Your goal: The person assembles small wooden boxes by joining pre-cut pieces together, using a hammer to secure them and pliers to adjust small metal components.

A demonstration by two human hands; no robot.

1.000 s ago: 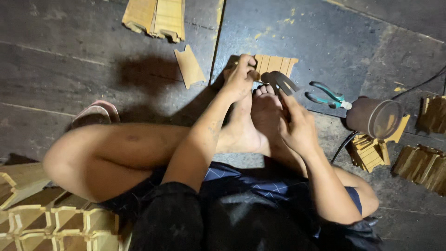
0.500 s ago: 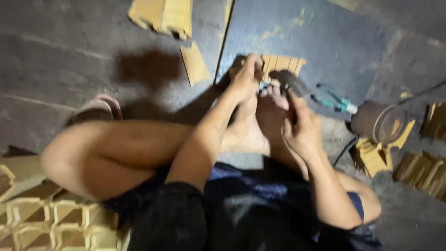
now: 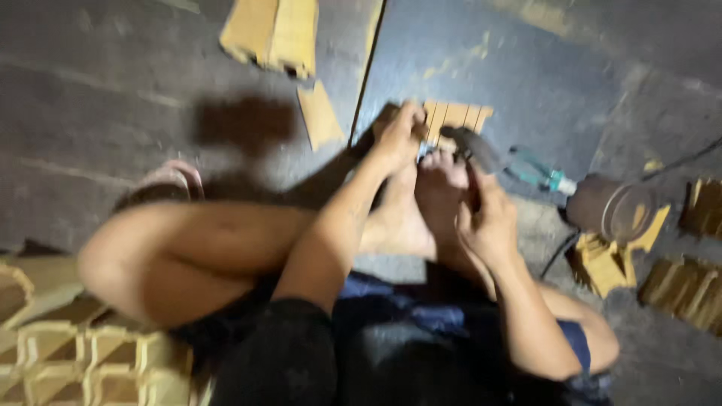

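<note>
**Hands at a slatted wooden piece on a dark floor**

Dark grey floor (image 3: 113,98), rough and streaked, filling the frame; a straight seam running down from the top centre, with a smoother bluish panel (image 3: 526,68) to its right. Dim light, picture blurred by motion.

Seated low, knees bent, bare feet (image 3: 421,203) together at frame centre. Left hand (image 3: 398,135) stretched forward just above the toes, fingers curled shut on the near edge of a small slatted wooden piece (image 3: 455,116) lying flat on the bluish panel, upper centre. Right hand (image 3: 487,222) right of the feet, wrist bent, fingers closed around the handle of a dark hammer (image 3: 472,146), its head just beside the slatted piece; touching or not, too blurred to tell.

Teal-handled pliers (image 3: 538,173) on the floor right of the hammer. Brown round container (image 3: 605,209) with a pale rim further right, a black cord (image 3: 560,252) trailing below it. Tan wooden block (image 3: 272,34) at the top, left of the seam, and a flat tan offcut (image 3: 320,116) below it. More tan wooden bits (image 3: 613,259) at right, darker slatted ones (image 3: 688,289) at the right edge. Pale lattice panel (image 3: 68,361) in the lower left corner. Pink sandal (image 3: 169,180) at left, behind the knee.
</note>
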